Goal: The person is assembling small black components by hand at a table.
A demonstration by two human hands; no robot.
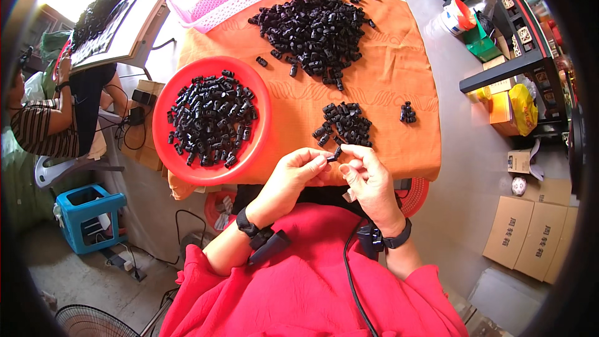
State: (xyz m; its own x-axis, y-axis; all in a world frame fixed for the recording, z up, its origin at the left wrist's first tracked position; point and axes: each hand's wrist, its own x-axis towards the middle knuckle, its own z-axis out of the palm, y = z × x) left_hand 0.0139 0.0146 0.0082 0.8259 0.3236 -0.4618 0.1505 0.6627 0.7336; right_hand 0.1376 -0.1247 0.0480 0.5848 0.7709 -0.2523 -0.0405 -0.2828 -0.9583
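At the near edge of the orange-covered table, my left hand [301,170] pinches a small black plastic part [334,155] between thumb and fingers. My right hand [369,178] is closed at the same spot, its fingertips on the upper end of a small black piece; whether these are one part or two I cannot tell. Something small and whitish [349,196] shows under the right fingers. Just beyond the hands lies a small heap of black parts [346,123]. To the left stands a red round tray [267,109] full of similar black parts.
A large pile of black parts [318,31] covers the far table, with a tiny cluster [407,113] at right. A pink basket [228,0] stands far left. Another person [53,112] sits at a side table. A blue stool [90,218], cartons [530,234] and a shelf [508,68] stand around.
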